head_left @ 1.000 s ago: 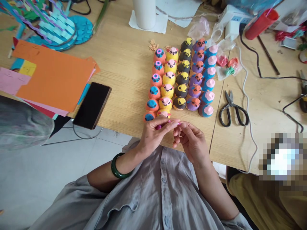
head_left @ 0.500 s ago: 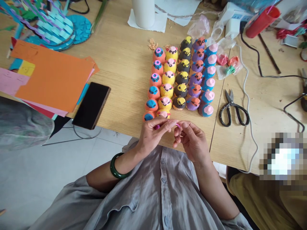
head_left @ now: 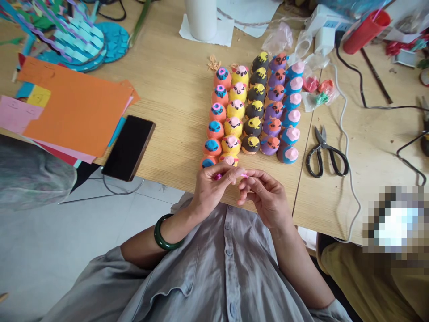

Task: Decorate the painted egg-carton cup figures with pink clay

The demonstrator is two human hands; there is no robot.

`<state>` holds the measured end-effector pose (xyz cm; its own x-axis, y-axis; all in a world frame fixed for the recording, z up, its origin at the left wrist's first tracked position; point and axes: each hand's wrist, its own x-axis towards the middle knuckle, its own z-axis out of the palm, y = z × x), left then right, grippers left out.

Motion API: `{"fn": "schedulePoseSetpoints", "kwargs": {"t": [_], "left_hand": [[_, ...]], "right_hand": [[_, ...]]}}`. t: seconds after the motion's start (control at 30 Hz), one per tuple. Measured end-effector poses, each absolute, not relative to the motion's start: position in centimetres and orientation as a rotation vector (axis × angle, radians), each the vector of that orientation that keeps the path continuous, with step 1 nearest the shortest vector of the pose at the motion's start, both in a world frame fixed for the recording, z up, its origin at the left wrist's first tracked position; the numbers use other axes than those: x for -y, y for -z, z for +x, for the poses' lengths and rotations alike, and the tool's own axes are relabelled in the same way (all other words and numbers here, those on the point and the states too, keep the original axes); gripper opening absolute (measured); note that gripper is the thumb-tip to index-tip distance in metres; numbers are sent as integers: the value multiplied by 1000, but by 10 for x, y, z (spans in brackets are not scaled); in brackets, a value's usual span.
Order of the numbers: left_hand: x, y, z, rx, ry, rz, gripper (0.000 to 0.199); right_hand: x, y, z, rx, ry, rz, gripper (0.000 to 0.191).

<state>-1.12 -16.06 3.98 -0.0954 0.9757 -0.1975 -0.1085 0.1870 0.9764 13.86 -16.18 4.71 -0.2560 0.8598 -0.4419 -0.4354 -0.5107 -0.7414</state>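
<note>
Pink clay [head_left: 218, 176] is held in my left hand [head_left: 214, 185], whose fingers are closed round it. A thin pink piece [head_left: 244, 175] stretches between my left fingertips and the pinched thumb and fingers of my right hand [head_left: 270, 197]. Both hands are at the table's front edge, close together. Just beyond them stand rows of painted egg-shaped figures: orange ones with blue tops [head_left: 214, 129], yellow with pink [head_left: 233, 127], black with yellow [head_left: 253, 126], purple with orange [head_left: 272, 126] and blue with pink [head_left: 290, 135]. Pink rings sit on three of the blue tops.
Black scissors [head_left: 322, 152] lie right of the figures, beside a white cable [head_left: 341, 120]. At the left are a phone [head_left: 128, 147] and orange paper sheets [head_left: 77, 112]. A white roll [head_left: 201, 20] and a red cup [head_left: 367, 31] stand at the back. Another person's clothed leg [head_left: 368, 281] shows at lower right.
My right fingers have shifted slightly left, closer to my left fingertips, and the pink strand between the hands looks shorter and straighter. The figures have not moved.
</note>
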Motion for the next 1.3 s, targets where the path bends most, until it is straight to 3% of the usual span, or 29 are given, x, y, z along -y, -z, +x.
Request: {"fn": "schedulePoseSetpoints", "kwargs": {"t": [0.3,0.87,1.13,1.3], "left_hand": [[160,-39,-10,-1222,-1127,837,50],[160,-41,-14,-1167,-1113,813,44],[160,-45,-17,-1147,-1083,900,30],[159,-53,-18,-1257,-1076,1183,27]], "right_hand": [[161,-49,140,604,-1817,-1115,24],[159,-46,140,587,-1881,-1102,26],[159,-49,139,643,-1757,-1122,20],[163,-49,137,883,-1456,-1260,14]]}}
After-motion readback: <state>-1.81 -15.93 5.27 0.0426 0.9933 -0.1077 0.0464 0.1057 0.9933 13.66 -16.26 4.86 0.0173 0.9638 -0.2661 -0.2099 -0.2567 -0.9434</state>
